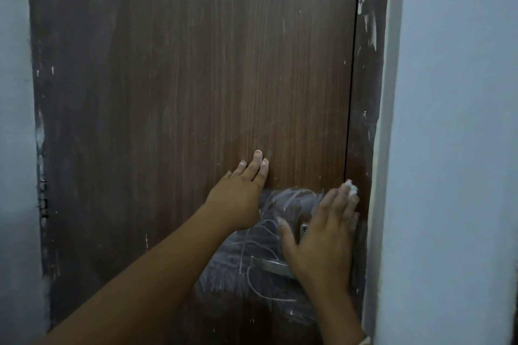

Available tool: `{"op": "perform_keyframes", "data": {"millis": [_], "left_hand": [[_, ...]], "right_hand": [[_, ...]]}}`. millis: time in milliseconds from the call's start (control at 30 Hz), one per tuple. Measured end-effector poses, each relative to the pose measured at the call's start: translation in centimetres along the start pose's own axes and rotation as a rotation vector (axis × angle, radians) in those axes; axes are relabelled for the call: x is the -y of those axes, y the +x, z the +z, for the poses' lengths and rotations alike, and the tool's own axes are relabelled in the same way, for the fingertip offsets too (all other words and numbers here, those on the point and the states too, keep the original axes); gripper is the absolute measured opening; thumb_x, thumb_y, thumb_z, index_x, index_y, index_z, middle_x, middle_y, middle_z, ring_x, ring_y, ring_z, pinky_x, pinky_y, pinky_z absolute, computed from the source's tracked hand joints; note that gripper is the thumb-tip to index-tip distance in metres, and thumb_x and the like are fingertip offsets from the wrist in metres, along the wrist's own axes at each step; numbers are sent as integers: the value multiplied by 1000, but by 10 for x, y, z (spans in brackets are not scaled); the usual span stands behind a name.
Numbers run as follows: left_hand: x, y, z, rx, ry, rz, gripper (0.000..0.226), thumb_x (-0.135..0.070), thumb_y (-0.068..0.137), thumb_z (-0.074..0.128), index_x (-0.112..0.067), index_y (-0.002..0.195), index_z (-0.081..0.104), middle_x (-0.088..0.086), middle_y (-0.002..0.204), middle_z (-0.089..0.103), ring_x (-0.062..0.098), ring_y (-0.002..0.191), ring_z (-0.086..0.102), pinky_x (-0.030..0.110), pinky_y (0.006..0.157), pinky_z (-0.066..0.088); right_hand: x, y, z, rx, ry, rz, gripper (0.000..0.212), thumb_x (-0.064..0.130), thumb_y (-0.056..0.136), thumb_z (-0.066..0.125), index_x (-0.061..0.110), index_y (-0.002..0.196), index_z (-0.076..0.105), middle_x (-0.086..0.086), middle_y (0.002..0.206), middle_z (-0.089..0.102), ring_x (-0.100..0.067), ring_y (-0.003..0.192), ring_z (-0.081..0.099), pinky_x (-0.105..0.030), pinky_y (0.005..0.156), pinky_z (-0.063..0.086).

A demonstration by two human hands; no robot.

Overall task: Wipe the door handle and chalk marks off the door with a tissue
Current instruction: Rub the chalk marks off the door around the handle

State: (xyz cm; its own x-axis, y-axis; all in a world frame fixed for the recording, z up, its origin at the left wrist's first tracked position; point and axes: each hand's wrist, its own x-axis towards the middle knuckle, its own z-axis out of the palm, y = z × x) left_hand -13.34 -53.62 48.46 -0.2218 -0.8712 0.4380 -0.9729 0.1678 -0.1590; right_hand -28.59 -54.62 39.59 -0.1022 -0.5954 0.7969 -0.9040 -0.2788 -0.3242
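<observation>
A brown wood-grain door (190,78) fills the view. White chalk marks (269,235) scrawl across its lower right, around a metal door handle (269,265) that my right hand partly hides. My left hand (244,185) lies flat on the door just above the marks, fingers straight. My right hand (325,235) presses a white tissue (351,189) against the door near its right edge; only a bit of tissue shows past the fingertips. A small metal lock plate (304,230) peeks out beside the thumb.
A dark door frame (367,64) with white paint smears runs down the right side. Pale blue walls (454,120) flank the door on both sides, the right one jutting forward close to my right hand.
</observation>
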Motion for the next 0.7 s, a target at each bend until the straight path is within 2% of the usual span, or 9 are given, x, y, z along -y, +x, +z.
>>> {"op": "perform_keyframes", "data": {"millis": [100, 167, 233, 333, 400, 467, 567, 633, 700], "left_hand": [[0, 0, -2, 7, -1, 6, 90, -24, 89, 54, -13, 147, -13, 5, 154, -24, 31, 144, -3, 45, 116, 12], [2, -1, -2, 0, 11, 14, 87, -21, 89, 53, -14, 147, -12, 4, 155, -23, 30, 145, -2, 45, 115, 13], [7, -2, -1, -10, 79, 25, 85, -16, 89, 50, -15, 147, -12, 3, 155, -24, 27, 145, -1, 43, 116, 14], [17, -2, -1, -12, 201, 62, 85, -11, 88, 48, -16, 147, -12, 2, 155, -24, 24, 145, 1, 42, 115, 14], [24, -2, -5, -13, 261, 100, 84, -11, 88, 48, -17, 148, -11, 1, 156, -21, 22, 145, 5, 41, 114, 16], [32, -1, -9, -15, 330, 143, 83, -11, 88, 48, -19, 148, -8, 1, 157, -17, 20, 145, 8, 41, 113, 18], [40, -2, -10, -13, 412, 155, 84, -13, 87, 50, -21, 148, -8, -1, 157, -14, 21, 145, 5, 43, 114, 14], [40, -3, -8, -2, 431, 146, 85, -16, 88, 49, -21, 147, -11, -1, 157, -15, 26, 145, -1, 46, 114, 10], [41, -3, -8, 23, 406, 150, 83, -15, 89, 46, -22, 147, -13, -2, 156, -19, 27, 145, -5, 47, 115, 8]], "right_hand": [[14, 5, 7, 111, -63, -213, 109, 74, 78, 36, 6, 147, -14, -15, 153, -25, -30, 141, -24, -44, 115, -7], [16, 3, 11, 143, -111, -278, 108, 74, 78, 34, 7, 146, -16, -13, 152, -30, -28, 140, -28, -44, 113, -14], [11, -1, 10, 102, -158, -209, 104, 77, 79, 26, 8, 148, -12, -14, 154, -23, -30, 142, -19, -47, 112, -13], [4, -6, 0, -39, -171, 6, 104, 77, 78, 14, 0, 148, 8, -21, 155, -1, -35, 143, 5, -49, 113, 4], [9, -5, -4, -51, -124, 64, 106, 75, 77, 12, -5, 146, 14, -26, 154, 5, -40, 142, 9, -49, 113, 7], [21, -3, -2, 6, -93, 31, 108, 76, 77, 19, -7, 145, 8, -28, 154, -3, -42, 142, -2, -48, 114, 1], [43, -4, 8, 154, -70, -189, 113, 76, 78, 34, -2, 143, -17, -22, 149, -31, -36, 136, -31, -45, 111, -18], [49, -4, 14, 202, -67, -309, 112, 72, 81, 37, -1, 143, -21, -19, 146, -38, -32, 134, -38, -44, 111, -20], [48, -6, 15, 202, -51, -301, 109, 71, 83, 34, 2, 142, -25, -16, 146, -40, -30, 135, -37, -43, 112, -19]]}}
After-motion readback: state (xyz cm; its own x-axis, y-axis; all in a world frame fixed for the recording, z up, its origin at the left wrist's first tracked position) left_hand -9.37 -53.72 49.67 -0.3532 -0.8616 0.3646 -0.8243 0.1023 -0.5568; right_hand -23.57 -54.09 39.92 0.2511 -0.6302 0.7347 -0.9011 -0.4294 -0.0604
